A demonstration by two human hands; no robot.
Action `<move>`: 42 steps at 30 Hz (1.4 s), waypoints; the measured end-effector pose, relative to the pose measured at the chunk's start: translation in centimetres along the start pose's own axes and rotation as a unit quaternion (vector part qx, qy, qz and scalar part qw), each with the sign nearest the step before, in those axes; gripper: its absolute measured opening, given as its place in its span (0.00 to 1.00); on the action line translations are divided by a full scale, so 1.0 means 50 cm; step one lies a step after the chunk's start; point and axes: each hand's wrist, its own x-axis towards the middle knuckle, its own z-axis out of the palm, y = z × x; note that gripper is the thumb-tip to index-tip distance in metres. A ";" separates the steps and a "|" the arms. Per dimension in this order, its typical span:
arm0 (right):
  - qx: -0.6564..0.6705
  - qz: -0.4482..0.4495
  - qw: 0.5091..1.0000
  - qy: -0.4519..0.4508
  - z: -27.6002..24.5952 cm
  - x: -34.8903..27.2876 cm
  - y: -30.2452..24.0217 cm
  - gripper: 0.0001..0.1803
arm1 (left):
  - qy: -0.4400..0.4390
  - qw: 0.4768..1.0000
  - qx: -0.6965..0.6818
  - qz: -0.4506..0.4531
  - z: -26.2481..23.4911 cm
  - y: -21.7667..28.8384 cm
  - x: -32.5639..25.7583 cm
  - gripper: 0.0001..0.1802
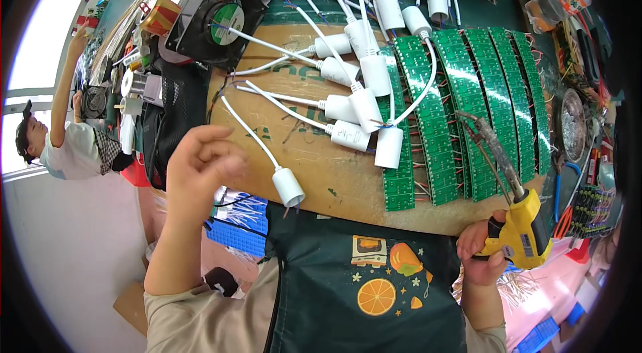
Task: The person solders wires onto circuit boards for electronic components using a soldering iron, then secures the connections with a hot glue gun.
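Observation:
My left hand (206, 158) is raised over the left edge of the board, fingers loosely bent and apart, with nothing visible in them. Just right of it, a white lamp socket (287, 186) lies near the board's front edge, its white cable running up and left. My right hand (480, 249) grips a yellow soldering gun (520, 229) with a black handle; its metal tip points up and left over the circuit boards. Several green circuit board strips (471, 105) lie side by side beneath the tip. More white lamp sockets (351, 134) with cables lie across the middle, some overlapping the leftmost strip.
A brown work board (314, 182) bears these parts. A black fan (217, 22) stands at the back left, near a solder spool (132, 83). White sockets and cables pile up at the back. A round metal dish (572, 124) stands right. Another person (77, 146) is at far left.

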 end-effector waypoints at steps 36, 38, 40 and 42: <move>-0.007 0.025 1.000 0.000 0.004 -0.009 -0.008 0.50 | -0.097 0.703 0.434 0.554 0.215 -0.049 0.000 0.19; -0.057 -0.026 0.997 -0.049 0.006 -0.017 -0.008 0.42 | -0.087 0.703 0.432 0.558 0.219 -0.056 0.001 0.19; -0.058 0.008 0.997 -0.045 0.009 -0.040 -0.011 0.42 | -0.080 0.722 0.388 0.567 0.222 -0.064 0.004 0.20; -0.071 0.061 0.995 -0.044 0.021 -0.047 -0.022 0.40 | -0.076 0.727 0.374 0.571 0.225 -0.068 0.003 0.20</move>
